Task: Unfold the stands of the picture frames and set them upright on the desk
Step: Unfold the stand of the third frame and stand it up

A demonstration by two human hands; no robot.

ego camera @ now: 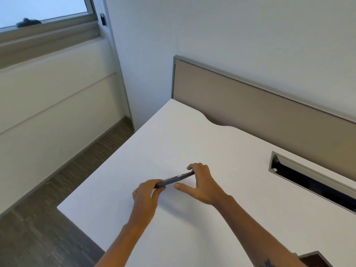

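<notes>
A dark picture frame (176, 180) is seen edge-on just above the white desk (192, 139), held between both hands. My left hand (147, 195) grips its near left end with fingers curled around it. My right hand (202, 182) holds the far right end, fingers over the top edge and thumb spread out below. The frame's stand is hidden from this angle. The corner of another dark frame (316, 257) shows at the bottom right edge of the view.
A grey cable slot (308, 180) is cut into the desk on the right. A beige partition panel (250, 108) runs along the desk's back edge. The desk's left edge drops to carpeted floor (57, 189); a window (42, 8) sits upper left.
</notes>
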